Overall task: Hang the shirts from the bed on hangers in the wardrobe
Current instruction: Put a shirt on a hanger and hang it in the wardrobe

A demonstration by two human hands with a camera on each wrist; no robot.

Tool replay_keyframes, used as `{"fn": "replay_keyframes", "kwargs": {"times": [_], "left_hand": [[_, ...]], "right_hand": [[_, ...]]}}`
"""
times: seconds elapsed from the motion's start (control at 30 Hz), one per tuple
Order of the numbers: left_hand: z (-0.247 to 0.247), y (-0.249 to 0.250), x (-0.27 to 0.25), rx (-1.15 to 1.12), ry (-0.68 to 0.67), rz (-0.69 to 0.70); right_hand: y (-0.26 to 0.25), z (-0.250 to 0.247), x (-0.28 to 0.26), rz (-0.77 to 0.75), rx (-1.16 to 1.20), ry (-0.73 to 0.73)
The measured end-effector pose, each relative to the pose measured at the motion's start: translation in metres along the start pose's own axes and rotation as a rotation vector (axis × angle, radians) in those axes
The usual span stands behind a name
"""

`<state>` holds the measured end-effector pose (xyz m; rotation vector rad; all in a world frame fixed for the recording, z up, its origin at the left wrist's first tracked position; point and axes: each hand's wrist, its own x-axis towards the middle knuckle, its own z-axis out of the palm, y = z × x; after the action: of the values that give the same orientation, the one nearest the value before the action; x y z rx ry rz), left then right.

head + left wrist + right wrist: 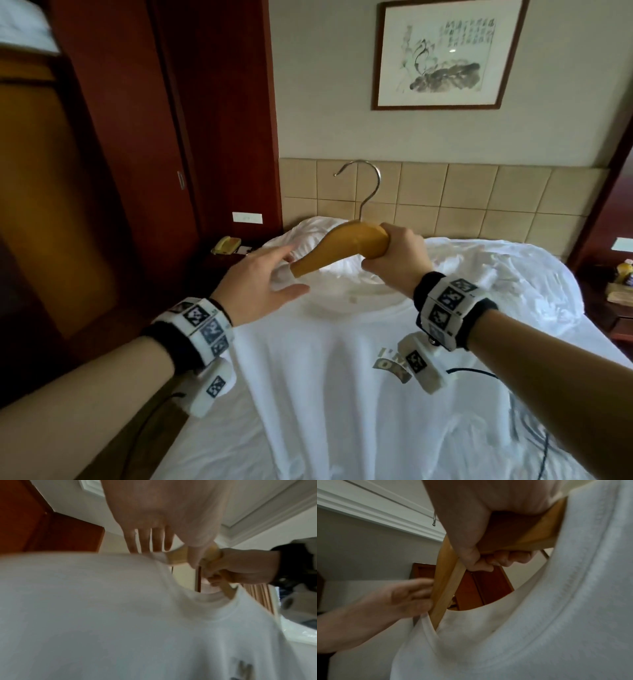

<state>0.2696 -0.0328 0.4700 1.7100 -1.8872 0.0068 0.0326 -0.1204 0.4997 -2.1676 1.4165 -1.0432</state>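
Reaching in from the bed's left edge, the left hand point(255, 286) shows a spread grip, fingers straight and holding nothing, its fingertips point(147, 547) just beside the shirt's collar point(197, 601) and the hanger's free arm. The white T-shirt point(335, 394) lies flat, front up, along the middle of the bed point(534, 287), collar toward the headboard. It looks light, soft and limp, so it will likely sag and slide unless pinched at the ribbed collar, which appears firmer. The wooden hanger point(342, 248) is stiff and smooth, with a metal hook; one arm already sits inside the neck opening. The right hand point(397, 255) has its grip curled tight round the hanger's middle. A grey chest print is too blurred to read with certainty.
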Motion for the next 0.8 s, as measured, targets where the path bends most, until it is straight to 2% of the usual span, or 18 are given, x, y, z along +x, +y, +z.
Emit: {"fn": "replay_keyframes", "kwargs": {"times": [0.07, 0.17, 0.27, 0.37, 0.6, 0.8], "left_hand": [[0.004, 0.02, 0.002, 0.056, 0.146, -0.016], [0.0, 0.028, 0.0, 0.101, 0.311, -0.205], [-0.021, 0.011, -0.022, 0.052, 0.399, -0.409], [-0.047, -0.01, -0.056, 0.079, 0.421, -0.497], [-0.134, -0.072, -0.17, 0.201, 0.572, -0.685], [-0.239, -0.115, -0.313, 0.192, 0.757, -0.897]], "right_hand": [[-0.02, 0.014, 0.0, -0.051, -0.014, -0.027], [-0.052, 0.04, -0.004, -0.163, -0.002, -0.101], [-0.085, 0.07, -0.015, -0.243, 0.051, -0.2], [-0.115, 0.1, -0.029, -0.306, 0.099, -0.264], [-0.216, 0.156, -0.074, -0.664, 0.17, -0.624], [-0.301, 0.217, -0.136, -0.979, 0.109, -0.867]]}}
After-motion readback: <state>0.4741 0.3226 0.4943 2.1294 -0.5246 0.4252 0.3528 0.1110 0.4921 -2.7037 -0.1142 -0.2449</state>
